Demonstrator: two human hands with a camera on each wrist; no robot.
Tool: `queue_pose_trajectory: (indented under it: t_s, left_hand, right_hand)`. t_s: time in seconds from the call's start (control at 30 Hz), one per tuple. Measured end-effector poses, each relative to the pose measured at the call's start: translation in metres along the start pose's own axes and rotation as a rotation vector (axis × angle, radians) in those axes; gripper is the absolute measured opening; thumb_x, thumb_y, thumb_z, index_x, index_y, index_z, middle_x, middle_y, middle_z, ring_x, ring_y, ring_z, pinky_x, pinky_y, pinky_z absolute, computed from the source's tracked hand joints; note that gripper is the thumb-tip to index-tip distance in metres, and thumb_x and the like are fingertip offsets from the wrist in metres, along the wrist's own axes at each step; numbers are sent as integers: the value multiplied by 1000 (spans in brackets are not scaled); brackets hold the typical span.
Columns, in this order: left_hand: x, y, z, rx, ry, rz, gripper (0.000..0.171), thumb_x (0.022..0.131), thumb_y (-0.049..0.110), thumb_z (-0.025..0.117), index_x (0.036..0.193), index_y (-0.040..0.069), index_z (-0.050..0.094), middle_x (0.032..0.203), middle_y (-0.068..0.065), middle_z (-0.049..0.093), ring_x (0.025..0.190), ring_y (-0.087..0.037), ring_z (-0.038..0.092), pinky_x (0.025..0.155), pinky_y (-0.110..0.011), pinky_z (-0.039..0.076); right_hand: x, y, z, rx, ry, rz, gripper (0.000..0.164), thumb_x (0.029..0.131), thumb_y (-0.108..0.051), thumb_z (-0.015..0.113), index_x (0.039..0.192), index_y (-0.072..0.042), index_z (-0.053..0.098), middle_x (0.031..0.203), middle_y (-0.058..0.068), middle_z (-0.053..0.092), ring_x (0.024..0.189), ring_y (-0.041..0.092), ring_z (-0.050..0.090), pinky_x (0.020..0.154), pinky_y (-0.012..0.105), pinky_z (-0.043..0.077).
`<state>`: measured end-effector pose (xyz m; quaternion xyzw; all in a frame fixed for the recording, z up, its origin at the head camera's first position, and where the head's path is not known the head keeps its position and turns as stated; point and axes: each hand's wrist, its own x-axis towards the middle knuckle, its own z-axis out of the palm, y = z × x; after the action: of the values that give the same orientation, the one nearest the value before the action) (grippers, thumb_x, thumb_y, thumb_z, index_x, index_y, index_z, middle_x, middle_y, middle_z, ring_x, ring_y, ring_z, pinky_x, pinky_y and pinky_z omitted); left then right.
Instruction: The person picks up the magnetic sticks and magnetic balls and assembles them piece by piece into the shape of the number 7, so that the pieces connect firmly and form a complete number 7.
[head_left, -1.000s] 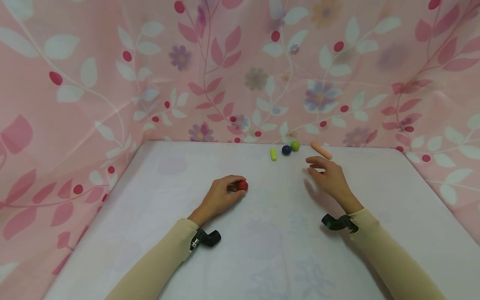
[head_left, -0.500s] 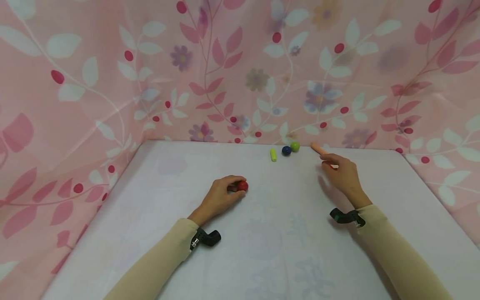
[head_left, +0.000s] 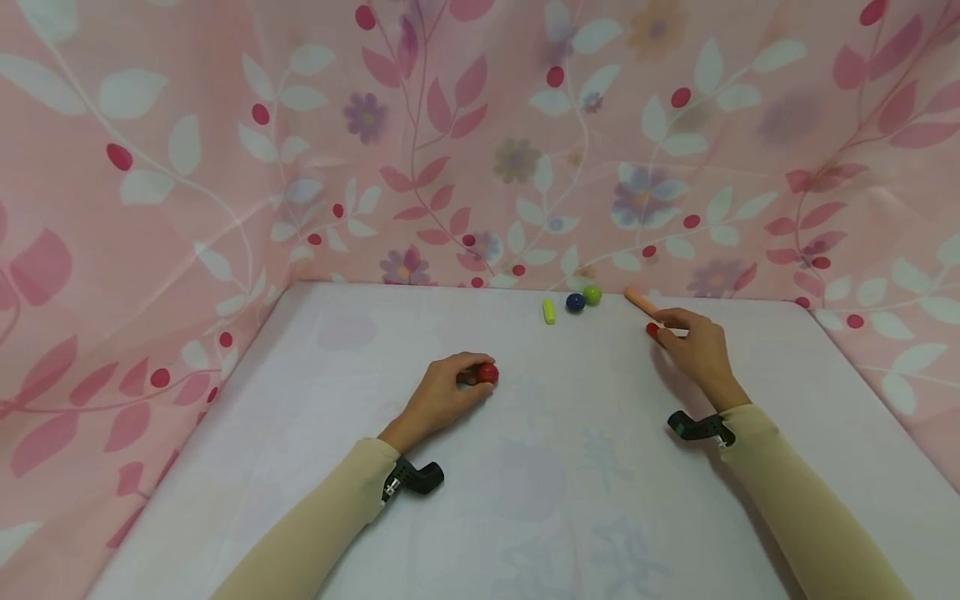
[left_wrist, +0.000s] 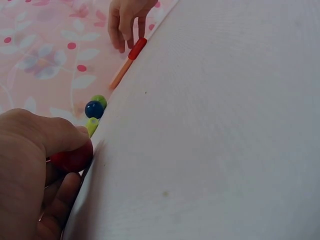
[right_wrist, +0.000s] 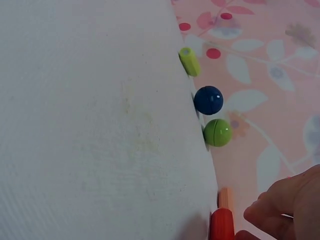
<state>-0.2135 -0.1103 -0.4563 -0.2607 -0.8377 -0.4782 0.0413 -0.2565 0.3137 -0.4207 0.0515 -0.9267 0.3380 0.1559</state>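
A shiny red ball (head_left: 487, 373) is pinched between the thumb and fingers of my left hand (head_left: 442, 392), low over the white table. The left wrist view shows the ball (left_wrist: 74, 159) partly covered by that hand. At the back right, my right hand (head_left: 697, 346) hovers with fingers spread beside a red cylinder (left_wrist: 138, 48) that lies on the table. In the right wrist view the fingers (right_wrist: 272, 210) stand just right of the red cylinder (right_wrist: 222, 224). An orange stick (head_left: 639, 300) lies in line behind it, its near end close to the index finger.
Along the back edge of the white table (head_left: 525, 500) lie a yellow-green cylinder (head_left: 549, 312), a dark blue ball (head_left: 575, 302) and a green ball (head_left: 592, 294). A pink floral cloth (head_left: 450, 150) hangs behind and at the sides.
My right hand has moved rightward, from left of the orange stick to its near end, and the red cylinder now shows by the thumb. My left hand has stayed put with the red ball.
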Motion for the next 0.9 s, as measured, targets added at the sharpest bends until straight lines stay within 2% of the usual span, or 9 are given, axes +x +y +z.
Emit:
queue_pose_trajectory:
  t_s: [0.13,0.27,0.37,0.47,0.53,0.67,0.9]
  left_hand:
    - [-1,1,0,3,-4,-3,39,92,9,80,130,5,70,122,-8,70,101,-17,69,92,-35,56]
    - [0,1,0,9,-5,1,39,92,8,80,130,4,70,122,-8,70,101,-17,69,92,-35,56]
    - [0,1,0,13,-5,5,39,93,9,80,130,4,70,122,-8,70,101,-17,69,91,-35,56]
    - [0,1,0,16,-3,3,39,93,9,80,130,5,70,122,-7,70,101,-17,69,91,-34,56]
    - [0,2,-1,19,-2,-2,39,93,9,80,130,6,70,121,-7,70,101,-17,69,91,-34,56]
    - [-1,3,-1,21,0,1,39,93,10,80,130,7,70,121,-7,70,101,-17,69,91,-36,56]
    - [-1,4,-1,23,-2,-6,38,93,10,80,130,7,70,121,-7,70,101,-17,68,91,-36,55]
  right_hand:
    - [1,5,0,-22,-24,14,31,99,-7,63,130,-1,69,120,31,68,109,52,64,89,64,51]
    - [0,6,1,-35,-39,11,33,98,-4,64,130,2,68,117,33,68,108,51,65,85,62,54]
    - [0,7,1,-45,-49,15,34,97,-4,64,131,2,68,113,31,70,104,48,68,76,51,58]
    - [0,8,2,-51,-56,29,33,96,-5,65,128,1,70,108,29,72,97,45,68,66,39,55]
    - [0,8,2,-56,-57,36,31,95,-6,66,125,0,72,105,28,72,92,43,67,62,35,51]
    - [0,9,2,-58,-67,48,29,94,-9,69,121,-1,74,102,27,72,91,42,66,65,38,49]
    - [-2,8,2,-46,-120,56,37,94,-14,72,129,0,67,107,27,71,99,45,64,75,46,51]
